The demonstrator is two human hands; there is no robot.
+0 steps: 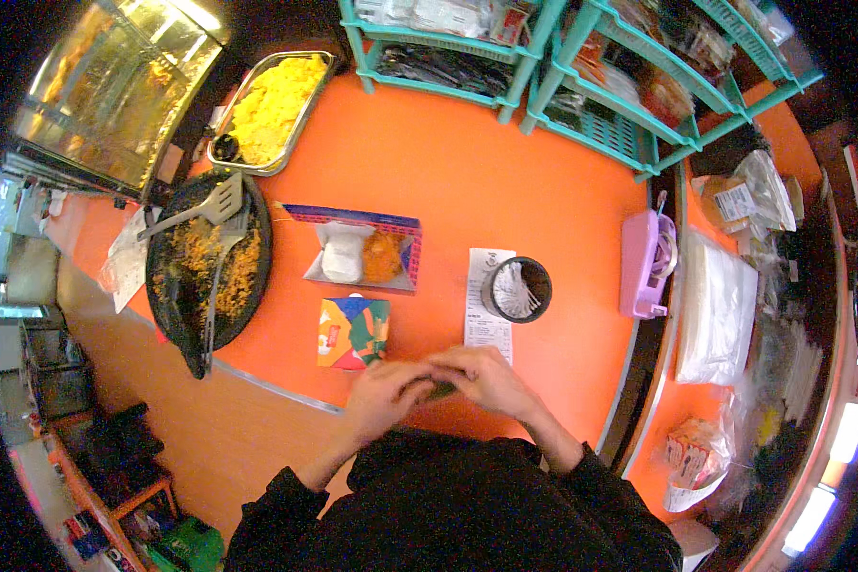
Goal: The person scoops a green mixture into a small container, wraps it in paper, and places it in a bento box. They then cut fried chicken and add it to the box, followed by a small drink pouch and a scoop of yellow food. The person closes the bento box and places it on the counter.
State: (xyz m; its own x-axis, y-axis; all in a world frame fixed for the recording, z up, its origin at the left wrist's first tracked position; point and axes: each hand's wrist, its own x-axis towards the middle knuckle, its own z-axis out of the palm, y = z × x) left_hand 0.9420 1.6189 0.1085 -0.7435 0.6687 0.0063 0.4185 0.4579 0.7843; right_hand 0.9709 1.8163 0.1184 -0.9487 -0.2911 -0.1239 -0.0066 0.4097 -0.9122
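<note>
My left hand (388,397) and my right hand (489,383) meet at the near edge of the orange counter, fingers curled in toward each other. A small dark patch shows between the fingertips; what it is, I cannot make out. Just beyond the left hand stands a small multicoloured carton (353,332). Behind that lies an open blue and pink food box (405,225), with a white wrapped bundle (342,257) and orange food (381,255) inside. Ahead of the right hand, a black cup of white sticks or slim packets (518,290) stands partly on a printed receipt (487,334).
At left, a black pan (174,294) of orange food bits holds a spatula (221,202). A metal tray of yellow food (278,105) sits behind it, near a lit glass case (110,91). Teal racks (596,141) line the back; a purple tape dispenser (644,264) stands right.
</note>
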